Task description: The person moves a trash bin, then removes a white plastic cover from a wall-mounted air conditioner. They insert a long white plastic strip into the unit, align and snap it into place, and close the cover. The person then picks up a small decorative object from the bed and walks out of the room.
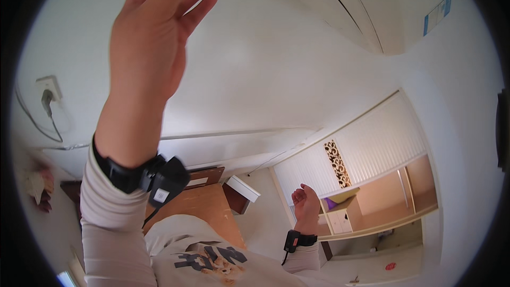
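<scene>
My left hand (pixel 154 32) is raised high at the upper left in front of a pale wall (pixel 255 74). Its fingers are apart, some cut off by the top edge, and nothing shows in them. A black strap (pixel 125 172) with a small black box (pixel 170 179) circles that wrist. Lower and right of the middle, my right hand (pixel 305 207) is held up with its fingers curled in. No object is visible in it. It also wears a black wrist strap (pixel 306 240) with a small box (pixel 291 241). Neither hand appears to touch anything.
A wall socket (pixel 49 87) with a grey plug (pixel 47 101) and cable is at left. Behind me lie a wooden bed board (pixel 202 204) and a white-topped bedside cabinet (pixel 243 188). A built-in wardrobe (pixel 382 196) with slatted doors stands at lower right.
</scene>
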The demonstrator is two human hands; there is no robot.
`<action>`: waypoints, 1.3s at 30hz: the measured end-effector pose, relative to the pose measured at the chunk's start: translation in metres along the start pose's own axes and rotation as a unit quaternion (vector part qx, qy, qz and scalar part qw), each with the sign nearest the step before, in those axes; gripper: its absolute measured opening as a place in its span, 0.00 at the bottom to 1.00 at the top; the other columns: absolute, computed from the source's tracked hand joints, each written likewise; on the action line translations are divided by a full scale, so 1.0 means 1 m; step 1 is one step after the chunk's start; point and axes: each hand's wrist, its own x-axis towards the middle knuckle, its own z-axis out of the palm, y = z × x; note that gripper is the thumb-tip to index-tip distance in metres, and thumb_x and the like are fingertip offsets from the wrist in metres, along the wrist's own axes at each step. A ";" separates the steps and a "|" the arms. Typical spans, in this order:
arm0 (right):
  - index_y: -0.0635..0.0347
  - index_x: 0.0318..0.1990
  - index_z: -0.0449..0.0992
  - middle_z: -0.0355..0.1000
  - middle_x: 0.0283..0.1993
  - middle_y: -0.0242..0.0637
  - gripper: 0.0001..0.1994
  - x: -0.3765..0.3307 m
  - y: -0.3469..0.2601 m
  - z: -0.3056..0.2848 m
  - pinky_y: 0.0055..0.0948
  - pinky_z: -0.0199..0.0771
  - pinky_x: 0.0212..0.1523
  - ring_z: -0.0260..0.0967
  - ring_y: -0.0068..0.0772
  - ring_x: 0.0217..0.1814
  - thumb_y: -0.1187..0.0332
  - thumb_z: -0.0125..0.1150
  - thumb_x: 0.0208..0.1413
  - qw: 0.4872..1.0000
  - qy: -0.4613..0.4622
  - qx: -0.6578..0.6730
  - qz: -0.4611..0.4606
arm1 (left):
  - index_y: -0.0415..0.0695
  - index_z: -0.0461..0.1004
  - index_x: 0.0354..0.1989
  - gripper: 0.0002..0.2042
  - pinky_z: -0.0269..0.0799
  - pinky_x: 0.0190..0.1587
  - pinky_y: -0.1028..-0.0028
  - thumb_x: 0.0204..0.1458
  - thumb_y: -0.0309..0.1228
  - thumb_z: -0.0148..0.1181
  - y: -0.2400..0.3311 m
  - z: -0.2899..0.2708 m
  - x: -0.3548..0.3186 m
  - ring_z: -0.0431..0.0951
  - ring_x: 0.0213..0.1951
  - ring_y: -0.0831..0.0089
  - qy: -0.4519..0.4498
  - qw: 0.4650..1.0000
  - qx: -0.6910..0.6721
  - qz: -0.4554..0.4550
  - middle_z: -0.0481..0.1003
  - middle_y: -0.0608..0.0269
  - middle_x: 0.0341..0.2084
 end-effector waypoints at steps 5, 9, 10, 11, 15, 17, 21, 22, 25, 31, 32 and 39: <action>0.63 0.37 0.73 0.73 0.27 0.37 0.07 0.041 -0.004 0.000 0.31 0.73 0.36 0.70 0.31 0.29 0.70 0.56 0.54 0.998 -0.051 -0.006 0.019 | 0.38 0.57 0.55 0.27 0.71 0.52 0.64 0.51 0.34 0.62 -0.030 0.029 0.012 0.72 0.46 0.63 0.030 0.997 -0.074 0.015 0.67 0.53 0.46; 0.63 0.37 0.74 0.73 0.27 0.37 0.07 0.062 0.003 0.002 0.31 0.73 0.35 0.70 0.31 0.29 0.70 0.56 0.54 0.996 -0.080 0.000 0.050 | 0.38 0.59 0.52 0.23 0.71 0.52 0.67 0.52 0.32 0.62 -0.042 0.047 0.018 0.73 0.47 0.62 0.047 0.996 -0.060 0.048 0.68 0.54 0.46; 0.62 0.37 0.74 0.73 0.27 0.37 0.06 0.065 0.007 0.002 0.30 0.72 0.35 0.71 0.31 0.29 0.70 0.57 0.54 0.993 -0.104 0.008 0.055 | 0.34 0.62 0.48 0.18 0.72 0.52 0.71 0.55 0.31 0.59 -0.045 0.051 0.019 0.74 0.47 0.63 0.062 0.993 -0.060 0.075 0.71 0.54 0.43; 0.62 0.37 0.74 0.73 0.27 0.37 0.06 0.066 0.011 0.000 0.30 0.72 0.35 0.71 0.31 0.29 0.70 0.57 0.53 0.992 -0.107 0.014 0.063 | 0.36 0.62 0.45 0.18 0.73 0.50 0.73 0.52 0.31 0.62 -0.045 0.052 0.016 0.74 0.45 0.65 0.049 0.993 -0.076 0.075 0.72 0.56 0.41; 0.62 0.37 0.74 0.73 0.27 0.36 0.07 0.073 0.027 -0.001 0.29 0.73 0.35 0.71 0.31 0.29 0.69 0.58 0.53 0.989 -0.116 0.015 0.092 | 0.38 0.62 0.46 0.18 0.73 0.50 0.73 0.53 0.32 0.62 -0.052 0.059 0.012 0.73 0.46 0.66 0.057 0.993 -0.078 0.075 0.71 0.57 0.42; 0.62 0.37 0.74 0.73 0.27 0.36 0.07 0.075 0.034 0.002 0.29 0.73 0.34 0.71 0.31 0.29 0.70 0.58 0.53 0.988 -0.116 0.012 0.106 | 0.39 0.63 0.45 0.17 0.71 0.51 0.70 0.53 0.33 0.61 -0.052 0.060 0.013 0.73 0.47 0.66 0.041 0.992 -0.100 0.071 0.71 0.58 0.42; 0.62 0.36 0.74 0.73 0.27 0.36 0.07 0.081 0.044 0.014 0.29 0.73 0.32 0.71 0.31 0.29 0.70 0.58 0.52 0.984 -0.137 0.011 0.111 | 0.43 0.63 0.44 0.14 0.70 0.52 0.66 0.55 0.32 0.59 -0.049 0.058 0.017 0.73 0.44 0.70 -0.004 0.989 -0.120 0.087 0.72 0.63 0.38; 0.62 0.36 0.74 0.73 0.27 0.36 0.06 0.082 0.046 0.018 0.29 0.73 0.32 0.71 0.31 0.28 0.70 0.58 0.52 0.984 -0.143 0.012 0.108 | 0.43 0.63 0.44 0.14 0.70 0.52 0.65 0.55 0.32 0.59 -0.049 0.057 0.018 0.73 0.44 0.71 -0.017 0.988 -0.123 0.095 0.72 0.64 0.38; 0.63 0.36 0.74 0.72 0.26 0.37 0.07 0.083 0.051 0.026 0.29 0.73 0.32 0.71 0.32 0.28 0.70 0.57 0.52 0.982 -0.144 0.007 0.119 | 0.43 0.62 0.44 0.13 0.70 0.53 0.64 0.56 0.32 0.58 -0.049 0.059 0.020 0.73 0.43 0.73 -0.010 0.988 -0.127 0.082 0.72 0.65 0.38; 0.62 0.36 0.74 0.71 0.25 0.35 0.08 0.080 0.063 0.037 0.28 0.72 0.29 0.69 0.30 0.27 0.68 0.59 0.51 0.978 -0.157 -0.012 0.138 | 0.43 0.59 0.45 0.15 0.71 0.53 0.60 0.55 0.30 0.58 -0.048 0.064 0.016 0.72 0.40 0.75 -0.002 0.987 -0.143 0.072 0.70 0.65 0.36; 0.62 0.35 0.74 0.71 0.24 0.35 0.08 0.080 0.064 0.038 0.28 0.72 0.29 0.69 0.30 0.27 0.67 0.59 0.51 0.978 -0.158 -0.016 0.138 | 0.43 0.59 0.45 0.14 0.71 0.53 0.61 0.56 0.29 0.57 -0.048 0.064 0.016 0.72 0.40 0.76 -0.009 0.987 -0.140 0.078 0.69 0.66 0.36; 0.59 0.38 0.74 0.71 0.24 0.29 0.09 0.083 0.067 0.037 0.23 0.69 0.30 0.67 0.23 0.26 0.66 0.59 0.51 0.972 -0.180 -0.046 0.146 | 0.41 0.59 0.46 0.16 0.71 0.46 0.77 0.55 0.30 0.58 -0.044 0.066 0.016 0.69 0.38 0.80 -0.018 0.992 -0.106 0.069 0.66 0.67 0.37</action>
